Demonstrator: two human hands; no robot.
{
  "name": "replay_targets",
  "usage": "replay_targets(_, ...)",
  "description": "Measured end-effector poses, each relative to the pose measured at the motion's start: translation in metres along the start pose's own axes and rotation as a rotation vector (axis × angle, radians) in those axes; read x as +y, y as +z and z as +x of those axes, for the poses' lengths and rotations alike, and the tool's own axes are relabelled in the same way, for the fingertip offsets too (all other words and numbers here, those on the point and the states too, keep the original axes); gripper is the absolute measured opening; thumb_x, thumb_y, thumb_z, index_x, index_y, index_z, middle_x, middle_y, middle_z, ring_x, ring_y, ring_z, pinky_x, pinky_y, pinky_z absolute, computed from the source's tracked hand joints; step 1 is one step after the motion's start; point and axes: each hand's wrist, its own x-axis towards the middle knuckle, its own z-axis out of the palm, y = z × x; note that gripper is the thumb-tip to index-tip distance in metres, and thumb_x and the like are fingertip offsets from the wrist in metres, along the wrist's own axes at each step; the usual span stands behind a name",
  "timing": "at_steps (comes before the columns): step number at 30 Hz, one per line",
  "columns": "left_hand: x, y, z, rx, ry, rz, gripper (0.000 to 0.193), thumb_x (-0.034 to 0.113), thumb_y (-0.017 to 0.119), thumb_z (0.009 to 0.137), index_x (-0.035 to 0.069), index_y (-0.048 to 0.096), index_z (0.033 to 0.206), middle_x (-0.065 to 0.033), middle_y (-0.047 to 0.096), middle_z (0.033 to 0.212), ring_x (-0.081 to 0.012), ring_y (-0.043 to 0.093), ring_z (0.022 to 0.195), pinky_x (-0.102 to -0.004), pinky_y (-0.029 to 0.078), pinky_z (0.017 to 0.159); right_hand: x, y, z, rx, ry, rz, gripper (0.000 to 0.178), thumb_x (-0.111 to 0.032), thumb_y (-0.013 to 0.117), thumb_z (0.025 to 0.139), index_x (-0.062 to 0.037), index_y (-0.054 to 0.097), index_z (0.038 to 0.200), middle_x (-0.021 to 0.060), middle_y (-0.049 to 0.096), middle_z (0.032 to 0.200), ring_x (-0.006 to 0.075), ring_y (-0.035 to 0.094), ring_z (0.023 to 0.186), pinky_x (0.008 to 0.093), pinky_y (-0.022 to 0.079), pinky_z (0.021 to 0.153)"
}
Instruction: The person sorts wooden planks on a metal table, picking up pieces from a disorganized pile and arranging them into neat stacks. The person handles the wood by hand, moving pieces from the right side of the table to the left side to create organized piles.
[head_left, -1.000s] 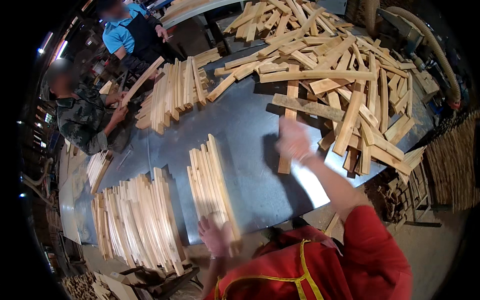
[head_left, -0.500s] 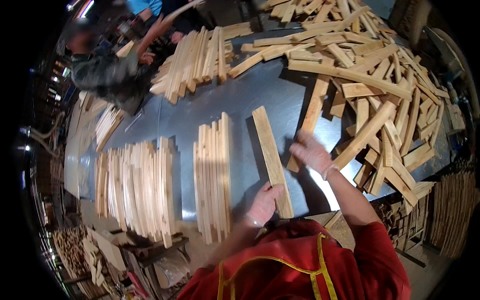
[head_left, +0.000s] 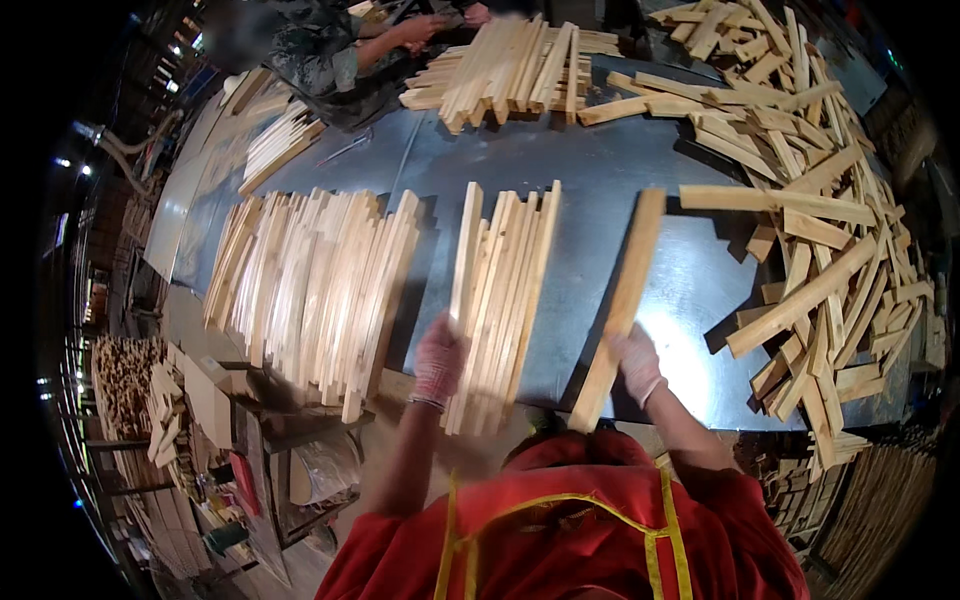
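Observation:
My left hand (head_left: 440, 360), in a pale glove, is closed on the lower part of a narrow wooden slat (head_left: 466, 245). That slat leans against the left side of a small row of slats (head_left: 510, 290) standing on edge at the table's near side. Farther right, my gloved right hand (head_left: 637, 362) grips another wooden slat (head_left: 630, 270) by its right edge. This one points away from me, its near end close to my red apron, and it is apart from the row. Part of my right fingers is hidden behind the wood.
A wider row of slats (head_left: 310, 290) stands left of my left hand. A loose heap of boards (head_left: 830, 260) covers the right side of the metal table (head_left: 570, 160). Across it, a co-worker in a camouflage sleeve (head_left: 320, 60) is beside another stack of slats (head_left: 510, 70).
My left hand has moved left from the slat it held to the small row, gripping a slat there. My right hand now holds a slat nearer to me, away from the heap. The view has shifted.

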Motion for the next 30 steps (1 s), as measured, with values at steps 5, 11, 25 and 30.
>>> replay_targets(5,0.042,-0.051,0.000,0.006,0.071,0.160,0.046,0.007,0.068,0.087,0.006,0.067,0.133,-0.0136,0.076,0.115,-0.0231,0.072,0.104,-0.0356,0.055,0.093,-0.022,0.074,-0.040,-0.170,0.078,-0.592,0.062,-0.030,0.073,0.094,0.0044,0.055,0.142,0.0236,0.071,0.129,0.0343,0.069,0.118,0.0426,0.052,0.102)
replay_targets(11,0.057,-0.038,-0.010,-0.142,-0.050,-0.124,0.046,0.005,0.069,0.089,0.002,0.066,0.135,-0.0083,0.074,0.112,-0.0170,0.068,0.102,-0.0318,0.053,0.092,-0.047,0.107,-0.022,-0.627,-0.031,-0.629,0.086,-0.047,0.073,0.093,0.0029,0.044,0.156,0.0267,0.057,0.151,0.0375,0.053,0.142,0.0400,0.040,0.118)
replay_targets(25,0.067,0.146,-0.099,-0.316,0.239,0.390,0.055,0.018,0.068,0.088,0.010,0.061,0.141,-0.0206,0.069,0.120,-0.0388,0.070,0.103,-0.0476,0.057,0.089,-0.103,-0.130,0.131,0.557,-0.128,0.233,0.088,-0.038,0.077,0.094,0.0128,0.037,0.153,0.0268,0.058,0.140,0.0331,0.058,0.120,0.0419,0.046,0.105)
replay_targets(30,0.078,0.181,-0.096,-0.346,0.557,0.804,0.063,0.018,0.068,0.083,0.004,0.055,0.143,-0.0215,0.066,0.128,-0.0414,0.070,0.100,-0.0531,0.057,0.087,-0.140,-0.213,0.199,0.668,-0.252,0.798,0.052,-0.029,0.081,0.093,0.0003,0.064,0.132,0.0122,0.069,0.123,0.0263,0.065,0.111,0.0426,0.054,0.098)
